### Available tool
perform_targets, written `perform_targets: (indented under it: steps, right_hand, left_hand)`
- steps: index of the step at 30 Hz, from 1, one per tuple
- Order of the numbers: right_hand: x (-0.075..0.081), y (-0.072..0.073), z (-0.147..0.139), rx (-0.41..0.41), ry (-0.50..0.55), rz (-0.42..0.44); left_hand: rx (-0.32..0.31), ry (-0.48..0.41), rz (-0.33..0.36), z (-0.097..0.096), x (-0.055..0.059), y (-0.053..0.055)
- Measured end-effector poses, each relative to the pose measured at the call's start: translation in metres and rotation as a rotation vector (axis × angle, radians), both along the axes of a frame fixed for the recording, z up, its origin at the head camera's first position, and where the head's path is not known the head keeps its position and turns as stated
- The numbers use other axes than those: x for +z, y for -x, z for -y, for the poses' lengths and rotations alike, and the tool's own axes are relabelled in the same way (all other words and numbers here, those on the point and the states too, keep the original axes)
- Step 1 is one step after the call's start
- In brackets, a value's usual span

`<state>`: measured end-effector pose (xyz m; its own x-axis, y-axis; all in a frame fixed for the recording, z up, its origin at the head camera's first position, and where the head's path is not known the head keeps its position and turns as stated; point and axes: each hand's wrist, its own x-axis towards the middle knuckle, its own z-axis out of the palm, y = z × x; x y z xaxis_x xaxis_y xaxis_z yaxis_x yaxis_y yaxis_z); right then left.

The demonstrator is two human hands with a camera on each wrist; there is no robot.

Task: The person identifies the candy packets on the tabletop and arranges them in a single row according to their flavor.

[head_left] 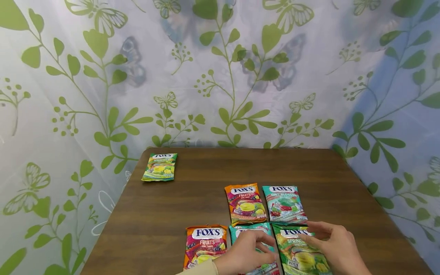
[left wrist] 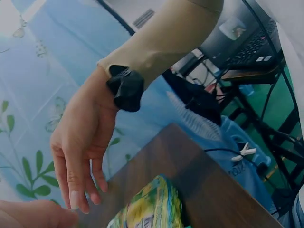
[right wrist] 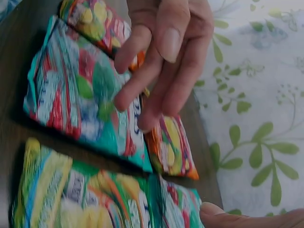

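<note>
Over the front teal candy bag point(head_left: 252, 228), my left hand point(head_left: 245, 252) hovers with fingers loosely bent and nothing held. My right hand point(head_left: 335, 244) is at the upper right side of the green candy bag point(head_left: 302, 254); its fingers are relaxed, and whether they touch the bag I cannot tell. To the left lies a front orange "Fruits" bag point(head_left: 206, 244). Behind these are another orange bag point(head_left: 246, 204) and a teal "Mint Blossom" bag point(head_left: 284, 204). The right wrist view shows the left hand's spread fingers point(right wrist: 164, 90) above the teal bag point(right wrist: 90, 95).
A second green bag point(head_left: 159, 167) lies alone at the table's back left corner. The brown wooden table point(head_left: 165, 214) meets a leaf-patterned curtain point(head_left: 233, 76) at the back and sides. A laptop keyboard point(left wrist: 254, 45) and cables appear beyond the table in the left wrist view.
</note>
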<state>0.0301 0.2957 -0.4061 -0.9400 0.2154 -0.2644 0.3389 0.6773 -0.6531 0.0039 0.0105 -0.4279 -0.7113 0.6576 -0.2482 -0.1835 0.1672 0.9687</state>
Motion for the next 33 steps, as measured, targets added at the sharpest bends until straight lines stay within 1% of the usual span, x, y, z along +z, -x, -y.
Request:
perform_targets:
  steps: [3, 4, 6, 7, 9, 10, 11, 13, 15, 17, 18, 20, 22, 24, 25, 29, 33]
  right_hand:
    - [-0.002, 0.001, -0.016, 0.013, -0.049, 0.023]
    - [-0.004, 0.001, -0.022, 0.013, -0.060, 0.034]
    - [-0.008, 0.001, -0.031, 0.018, -0.077, 0.056]
    - [-0.010, 0.001, -0.035, 0.018, -0.081, 0.070]
    - [-0.014, 0.001, -0.042, 0.014, -0.082, 0.104]
    - [-0.017, 0.001, -0.045, 0.008, -0.080, 0.119]
    - [-0.020, 0.000, -0.048, 0.003, -0.071, 0.134]
    - [-0.025, -0.001, -0.052, -0.022, -0.044, 0.163]
    - [-0.030, -0.001, -0.055, -0.050, 0.001, 0.186]
    - [-0.034, 0.000, -0.057, -0.075, 0.051, 0.206]
    - [-0.035, 0.001, -0.058, -0.083, 0.075, 0.213]
    - [-0.038, 0.002, -0.060, -0.091, 0.118, 0.221]
    - [-0.040, 0.003, -0.060, -0.088, 0.143, 0.226]
    - [-0.042, 0.004, -0.060, -0.080, 0.162, 0.232]
    - [-0.043, 0.004, -0.060, -0.078, 0.167, 0.237]
    - [-0.047, 0.002, -0.059, -0.073, 0.174, 0.260]
    - [-0.051, 0.001, -0.060, -0.079, 0.194, 0.288]
  left_hand:
    - [-0.051, 0.028, 0.029, -0.012, -0.004, 0.003]
    - [-0.078, 0.044, 0.039, -0.016, -0.007, 0.004]
    - [-0.106, 0.059, 0.062, -0.022, -0.010, 0.005]
    - [-0.118, 0.068, 0.067, -0.025, -0.013, 0.006]
    - [-0.137, 0.077, 0.085, -0.029, -0.023, 0.009]
    - [-0.145, 0.089, 0.086, -0.031, -0.030, 0.011]
    - [-0.143, 0.088, 0.095, -0.033, -0.040, 0.013]
    - [-0.162, 0.091, 0.109, -0.037, -0.068, 0.020]
    - [-0.193, 0.104, 0.102, -0.041, -0.094, 0.028]
    - [-0.213, 0.084, 0.119, -0.045, -0.115, 0.035]
    - [-0.225, 0.075, 0.130, -0.046, -0.121, 0.038]
    - [-0.245, 0.063, 0.147, -0.046, -0.126, 0.043]
    - [-0.253, 0.041, 0.202, -0.046, -0.127, 0.047]
    - [-0.252, 0.017, 0.272, -0.047, -0.126, 0.050]
    - [-0.250, 0.008, 0.295, -0.047, -0.126, 0.050]
    - [-0.246, -0.026, 0.387, -0.052, -0.127, 0.047]
    - [-0.235, -0.025, 0.406, -0.056, -0.125, 0.041]
